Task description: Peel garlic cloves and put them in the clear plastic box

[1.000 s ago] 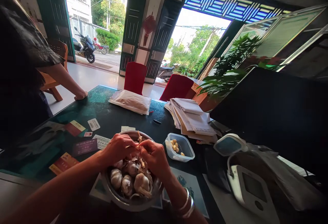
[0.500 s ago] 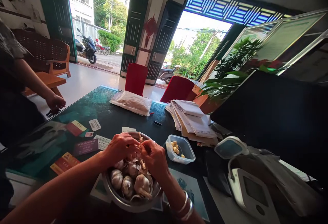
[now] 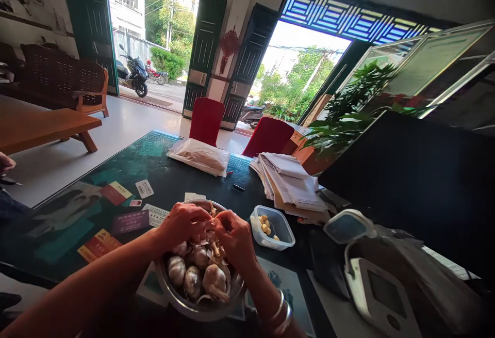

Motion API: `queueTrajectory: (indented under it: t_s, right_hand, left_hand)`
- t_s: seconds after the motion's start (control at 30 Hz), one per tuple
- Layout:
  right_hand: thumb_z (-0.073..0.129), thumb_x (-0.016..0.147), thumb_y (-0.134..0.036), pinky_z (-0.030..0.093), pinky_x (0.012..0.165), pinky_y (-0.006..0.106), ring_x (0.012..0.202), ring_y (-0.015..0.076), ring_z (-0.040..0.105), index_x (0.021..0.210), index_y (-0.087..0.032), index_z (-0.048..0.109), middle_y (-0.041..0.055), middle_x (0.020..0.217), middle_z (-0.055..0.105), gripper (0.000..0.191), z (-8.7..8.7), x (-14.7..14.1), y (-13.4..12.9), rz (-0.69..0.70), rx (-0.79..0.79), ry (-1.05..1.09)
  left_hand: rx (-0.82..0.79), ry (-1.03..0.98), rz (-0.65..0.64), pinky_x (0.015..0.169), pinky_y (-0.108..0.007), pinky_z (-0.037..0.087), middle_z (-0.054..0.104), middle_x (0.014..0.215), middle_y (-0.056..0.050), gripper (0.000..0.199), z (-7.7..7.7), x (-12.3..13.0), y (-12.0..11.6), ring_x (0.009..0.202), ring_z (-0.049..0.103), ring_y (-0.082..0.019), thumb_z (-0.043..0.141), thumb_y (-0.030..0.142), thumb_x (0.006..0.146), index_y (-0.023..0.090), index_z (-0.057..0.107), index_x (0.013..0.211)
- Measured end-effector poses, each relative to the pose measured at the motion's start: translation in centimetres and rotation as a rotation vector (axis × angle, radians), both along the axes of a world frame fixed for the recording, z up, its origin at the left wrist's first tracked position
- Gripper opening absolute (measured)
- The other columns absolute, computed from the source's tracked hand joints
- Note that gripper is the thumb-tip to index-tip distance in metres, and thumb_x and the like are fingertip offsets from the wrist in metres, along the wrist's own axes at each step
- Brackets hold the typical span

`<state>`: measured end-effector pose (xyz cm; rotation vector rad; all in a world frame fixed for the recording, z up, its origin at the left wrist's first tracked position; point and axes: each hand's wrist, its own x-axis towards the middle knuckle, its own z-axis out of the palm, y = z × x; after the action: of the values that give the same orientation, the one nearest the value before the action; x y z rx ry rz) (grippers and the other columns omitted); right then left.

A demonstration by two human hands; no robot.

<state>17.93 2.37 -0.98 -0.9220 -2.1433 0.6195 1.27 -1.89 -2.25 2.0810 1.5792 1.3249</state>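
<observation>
A round metal bowl [image 3: 185,311] full of whole garlic bulbs [image 3: 215,279] and loose skins stands in front of me on the dark table. Over its far part, my left hand [image 3: 187,226] and my right hand [image 3: 233,235] meet at the fingertips. Both are closed in a pinch on a piece of garlic, mostly hidden by the fingers. To the right of the bowl sits a clear plastic container [image 3: 284,228] holding several peeled garlic cloves [image 3: 265,224].
Papers [image 3: 288,180] are piled behind the container. A wrapped package [image 3: 199,156] lies at the table's far side, cards [image 3: 130,221] at left. A blood pressure monitor [image 3: 382,291] and a dark screen [image 3: 410,183] occupy the right. Another person's hand [image 3: 5,162] shows at the left edge.
The other person at the left has moved almost out of view, uncovering the wooden table and bench. My hands stay over the bowl, fingers still together, with only slight movement.
</observation>
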Motion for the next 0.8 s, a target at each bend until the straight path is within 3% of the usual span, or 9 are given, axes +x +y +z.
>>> queueTrajectory:
  t_s: [0.23,0.47,0.63,0.8]
  right_hand:
    - [0.047,0.080,-0.017,0.038,0.054,0.021,0.055,0.0107,0.048,0.072,-0.018,0.053,-0.0026,0.062,0.056,0.010,-0.13,0.11,0.18,0.012,-0.092,0.053]
    - [0.050,0.082,-0.024,0.037,0.057,0.022,0.057,0.0113,0.048,0.072,-0.017,0.056,-0.0014,0.064,0.057,0.014,0.01,-0.20,-0.36,0.045,-0.013,0.006]
    - [0.048,0.080,-0.019,0.038,0.056,0.022,0.057,0.0115,0.049,0.071,-0.017,0.054,-0.0012,0.065,0.057,0.011,0.08,-0.02,-0.02,-0.005,-0.041,0.028]
    - [0.047,0.078,-0.018,0.038,0.056,0.022,0.057,0.0117,0.049,0.069,-0.018,0.052,-0.0014,0.064,0.056,0.011,-0.08,0.30,0.46,-0.064,-0.034,0.021]
  left_hand:
    - [0.006,0.043,-0.032,0.062,-0.020,0.044,0.071,0.073,-0.001,0.008,0.15,-0.22,0.05,0.064,0.063,-0.012,0.064,0.022,0.076,0.019,0.072,0.078]
    - [0.002,0.046,-0.013,0.063,-0.020,0.044,0.070,0.073,-0.001,0.011,0.04,-0.02,-0.11,0.065,0.063,-0.012,0.063,0.025,0.078,0.018,0.071,0.074]
    - [0.053,0.015,-0.003,0.058,-0.019,0.042,0.069,0.068,-0.001,0.016,-0.12,0.13,-0.07,0.057,0.060,-0.010,0.063,0.030,0.078,0.017,0.069,0.070]
    - [0.065,-0.005,0.010,0.059,-0.019,0.043,0.068,0.065,0.000,0.006,-0.37,0.01,0.10,0.058,0.059,-0.010,0.065,0.021,0.073,0.016,0.067,0.070]
